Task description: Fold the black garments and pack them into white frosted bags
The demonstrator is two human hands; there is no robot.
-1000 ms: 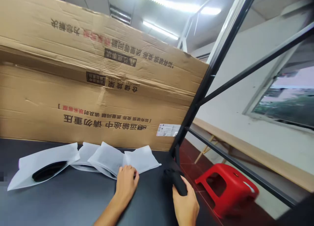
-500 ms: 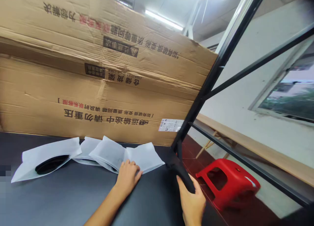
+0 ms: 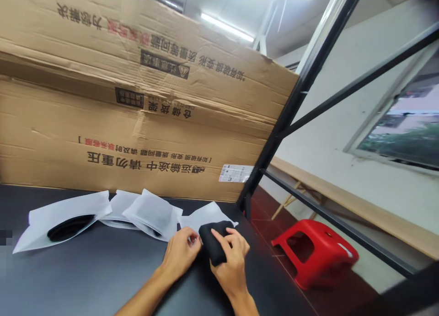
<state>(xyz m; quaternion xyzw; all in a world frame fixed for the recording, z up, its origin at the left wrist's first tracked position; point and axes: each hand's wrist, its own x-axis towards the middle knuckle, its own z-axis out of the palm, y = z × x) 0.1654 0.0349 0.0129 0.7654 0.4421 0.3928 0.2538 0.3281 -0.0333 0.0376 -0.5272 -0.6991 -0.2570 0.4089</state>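
A folded piece of black cloth (image 3: 213,248) is in my right hand (image 3: 232,256), thumb underneath and fingers across its top. It sits over the front of a white pouch (image 3: 202,215) of thin, soft material and hides part of it. My left hand (image 3: 181,251) is closed in a pinch at the pouch's near left edge, just left of the cloth; the fingertips are partly hidden. To the left lie more white pouches, one in the middle (image 3: 154,213), one behind it (image 3: 121,208), and a wide one (image 3: 72,208) gaping open with black cloth (image 3: 70,228) inside.
A large cardboard box (image 3: 137,124) stands along the back of the dark tabletop (image 3: 103,279). Black metal frame posts (image 3: 264,163) rise at the right edge. Beyond them are a red plastic stool (image 3: 318,252) on the floor and a long wooden bench (image 3: 360,206).
My right hand has brought the black cloth leftward from the table's right edge to the rightmost pouch. My left hand has gone from lying on the pouch to a pinch at its edge.
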